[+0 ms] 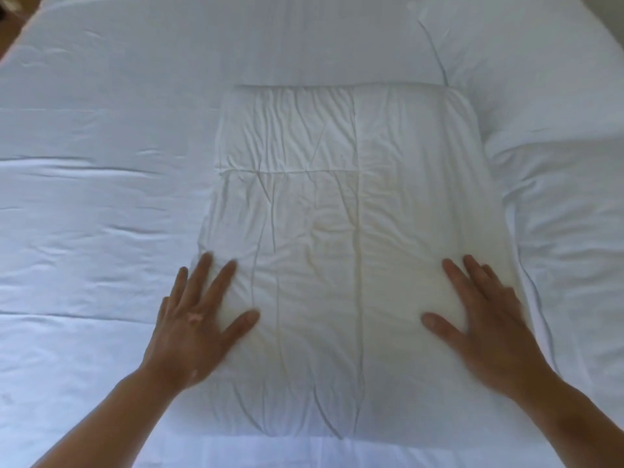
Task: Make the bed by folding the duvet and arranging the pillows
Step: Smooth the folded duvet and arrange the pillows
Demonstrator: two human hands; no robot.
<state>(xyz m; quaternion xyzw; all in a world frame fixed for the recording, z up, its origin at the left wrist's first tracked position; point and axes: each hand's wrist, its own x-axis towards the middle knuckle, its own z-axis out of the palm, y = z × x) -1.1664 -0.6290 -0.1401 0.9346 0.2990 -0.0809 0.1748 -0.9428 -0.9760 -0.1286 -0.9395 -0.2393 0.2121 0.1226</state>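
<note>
A folded white duvet, creased and rectangular, lies on the bed in the middle of the head view. My left hand rests flat on its near left edge with fingers spread and straight. Flat on the near right part of the duvet lies my right hand, fingers straight too. A white pillow lies to the right of the duvet, touching its right side.
The white sheet covers the bed to the left and beyond the duvet. A strip of brown floor shows past the bed's far left corner.
</note>
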